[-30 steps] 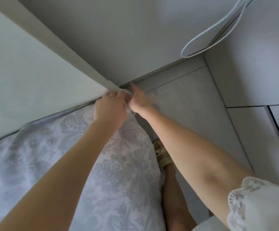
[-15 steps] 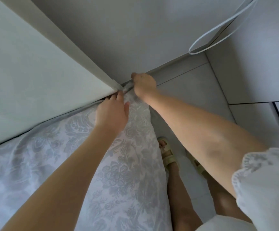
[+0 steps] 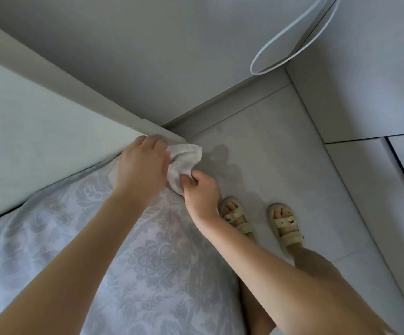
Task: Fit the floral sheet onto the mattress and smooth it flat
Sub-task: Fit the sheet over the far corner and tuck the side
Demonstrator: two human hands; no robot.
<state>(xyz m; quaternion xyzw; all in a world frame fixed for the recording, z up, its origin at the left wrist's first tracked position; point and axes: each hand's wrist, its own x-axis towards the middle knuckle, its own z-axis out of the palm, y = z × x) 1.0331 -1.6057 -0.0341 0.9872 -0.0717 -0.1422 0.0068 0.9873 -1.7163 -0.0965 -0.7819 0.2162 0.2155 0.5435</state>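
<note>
Floral sheet (image 3: 148, 262) corner bunched | left hand (image 3: 143, 170) clutches it | right hand (image 3: 202, 192) pinches it

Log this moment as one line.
stage: fitting | left hand: holding sheet by headboard | right hand: gripping bunched corner

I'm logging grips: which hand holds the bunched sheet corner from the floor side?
The right hand, fingers curled into the white bunched corner of the floral sheet, nearest the sandals; the left hand lies over it on the headboard side.
</note>
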